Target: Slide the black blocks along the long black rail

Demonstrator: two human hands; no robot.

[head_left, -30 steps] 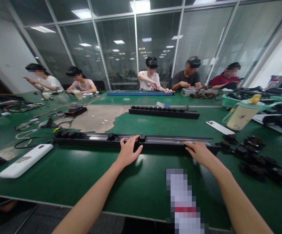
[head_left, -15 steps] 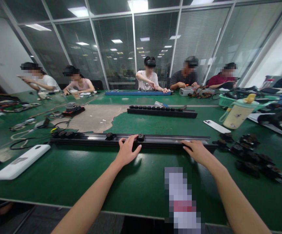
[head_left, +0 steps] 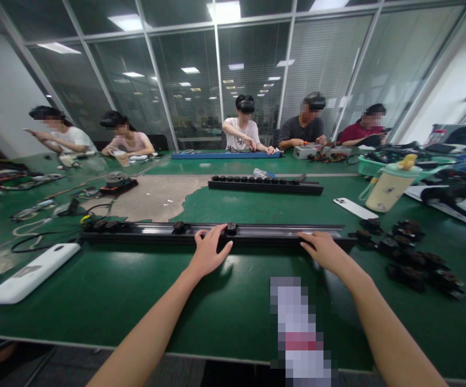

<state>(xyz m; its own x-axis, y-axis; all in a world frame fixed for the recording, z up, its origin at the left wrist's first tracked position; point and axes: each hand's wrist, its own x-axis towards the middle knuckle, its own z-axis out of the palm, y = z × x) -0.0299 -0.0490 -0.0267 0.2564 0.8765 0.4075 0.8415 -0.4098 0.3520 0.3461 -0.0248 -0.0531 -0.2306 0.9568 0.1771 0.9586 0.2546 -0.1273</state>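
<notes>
A long black track (head_left: pixel 265 233) with a shiny inner channel lies crosswise on the green table before me. Spread fingers of my left hand (head_left: pixel 212 251) rest over its middle. The index fingertip touches or nearly touches the left side of a square black module (head_left: pixel 231 229) seated in the channel, while the thumb is apart at the front. Farther right, my right hand (head_left: pixel 324 250) has its fingers bent over the track's front edge, thumb against the front wall. Another black module (head_left: pixel 179 227) sits left of my left hand, and several more (head_left: pixel 112 226) are at the track's left end.
Loose black modules (head_left: pixel 412 255) lie in a heap at the right. A white phone (head_left: pixel 356 208) and a yellow tumbler (head_left: pixel 389 188) stand behind them. A white power bank-like block (head_left: pixel 31 273) lies at left. A second filled track (head_left: pixel 265 186) lies farther back. Several people sit opposite.
The whole view has shifted slightly, with the table's things a little farther left. My hands and the modules on the track keep the same places relative to it.
</notes>
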